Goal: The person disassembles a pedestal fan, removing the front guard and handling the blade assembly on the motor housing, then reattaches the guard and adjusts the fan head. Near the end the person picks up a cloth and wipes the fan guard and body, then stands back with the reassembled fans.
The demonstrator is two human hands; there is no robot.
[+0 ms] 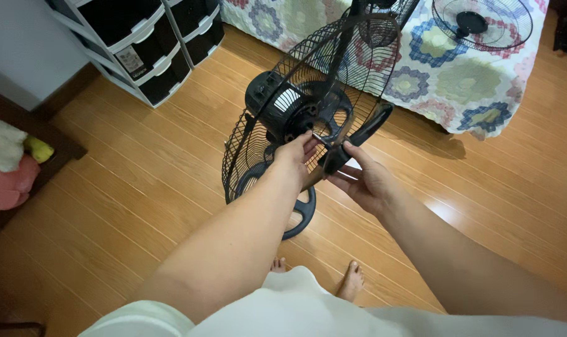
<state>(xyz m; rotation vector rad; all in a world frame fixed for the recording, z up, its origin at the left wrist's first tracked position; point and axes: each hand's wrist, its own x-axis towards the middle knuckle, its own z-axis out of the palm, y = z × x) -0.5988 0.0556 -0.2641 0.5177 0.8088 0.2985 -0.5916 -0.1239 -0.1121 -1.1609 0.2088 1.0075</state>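
Both arms reach forward over the floor; the left hand pinches the fan shaft; the right hand grips the blade, beside the bed; drawers stand well left.

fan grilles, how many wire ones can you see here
2: the rear grille on the standing fan by the hands, and a loose front grille lying on the quilted bed.

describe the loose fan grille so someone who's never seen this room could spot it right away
Start at the bed with the patchwork quilt along the top right. The loose fan grille lies flat on the quilt near the top edge, a round black wire disc with a solid black hub. Unlike the rear grille by the hands, it is off the standing fan.
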